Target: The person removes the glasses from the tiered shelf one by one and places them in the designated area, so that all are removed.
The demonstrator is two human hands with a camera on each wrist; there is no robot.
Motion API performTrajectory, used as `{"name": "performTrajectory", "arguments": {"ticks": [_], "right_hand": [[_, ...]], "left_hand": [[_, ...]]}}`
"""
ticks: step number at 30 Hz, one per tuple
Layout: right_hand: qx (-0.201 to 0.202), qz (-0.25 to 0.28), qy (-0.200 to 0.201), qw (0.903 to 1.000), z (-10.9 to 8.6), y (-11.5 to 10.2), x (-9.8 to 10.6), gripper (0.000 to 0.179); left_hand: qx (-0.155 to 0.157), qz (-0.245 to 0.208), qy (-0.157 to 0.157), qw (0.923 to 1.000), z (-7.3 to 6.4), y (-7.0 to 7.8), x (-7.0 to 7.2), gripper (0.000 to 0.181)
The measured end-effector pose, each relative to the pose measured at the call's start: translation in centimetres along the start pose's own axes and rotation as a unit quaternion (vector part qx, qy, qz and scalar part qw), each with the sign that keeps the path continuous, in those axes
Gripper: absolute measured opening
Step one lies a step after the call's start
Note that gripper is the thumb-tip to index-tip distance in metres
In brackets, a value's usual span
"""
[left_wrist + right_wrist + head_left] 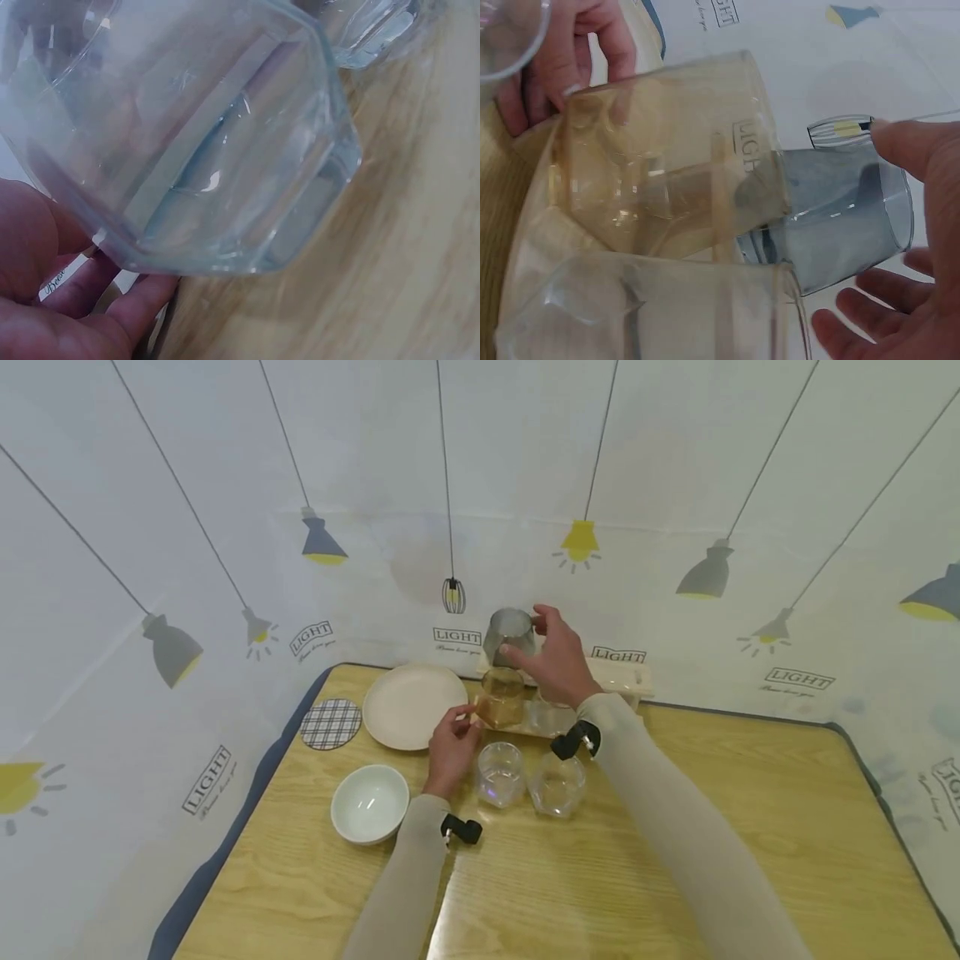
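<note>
A pale wall covering (382, 452) is flanking the wood-grained worktop (750, 793) along its left, far and right edges. Printed pendant lamps (707, 570) are hanging across it above "LIGHT" labels (799, 678). A dark blue strip (225, 870) is lining the worktop's left edge.

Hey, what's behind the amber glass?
Behind the amber glass is a grey glass, held by the right hand. In the right wrist view, the amber glass partly covers the grey one's base, so I can't tell whether that base touches the pale rack.
</note>
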State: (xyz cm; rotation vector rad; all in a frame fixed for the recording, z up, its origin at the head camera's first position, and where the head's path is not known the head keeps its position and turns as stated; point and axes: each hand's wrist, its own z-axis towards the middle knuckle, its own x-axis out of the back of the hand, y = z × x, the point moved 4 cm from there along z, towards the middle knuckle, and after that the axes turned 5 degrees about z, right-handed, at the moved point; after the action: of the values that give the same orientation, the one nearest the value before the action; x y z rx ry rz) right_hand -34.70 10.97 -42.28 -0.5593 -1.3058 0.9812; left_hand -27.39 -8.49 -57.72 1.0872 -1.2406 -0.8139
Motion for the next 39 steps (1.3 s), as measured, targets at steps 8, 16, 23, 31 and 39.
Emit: {"name": "performTrajectory", "arguments": {"ticks": [8,16,23,31,39], "right_hand": [[-0.043,-0.013,-0.039,0.9982,1.7,1.2,0.1,0.097],[-0.044,0.005,-0.026,0.9987,1.7,1.8,0.1,0.09],[-0.013,0.019,0.027,0.9994,1.4,1.2,1.2,0.089],[0.025,0.057,0.058,0.9964,-1.2,-1.9,3.9,0.08],[0.044,0.089,0.078,0.992,-5.4,-2.2,5.9,0.074]], "left_hand": [[-0.006,-0.001,-0.005,1.0,0.1,0.1,-0.5,0.031],[-0.014,0.007,-0.003,0.9999,-0.1,0.4,-0.7,0.031],[-0.014,0.006,-0.01,0.9998,-0.1,0.5,-0.8,0.032],[-0.014,0.008,-0.011,0.9998,0.3,0.3,-0.6,0.031],[-0.005,0.02,-0.001,0.9998,0.0,0.2,-0.1,0.03]]}}
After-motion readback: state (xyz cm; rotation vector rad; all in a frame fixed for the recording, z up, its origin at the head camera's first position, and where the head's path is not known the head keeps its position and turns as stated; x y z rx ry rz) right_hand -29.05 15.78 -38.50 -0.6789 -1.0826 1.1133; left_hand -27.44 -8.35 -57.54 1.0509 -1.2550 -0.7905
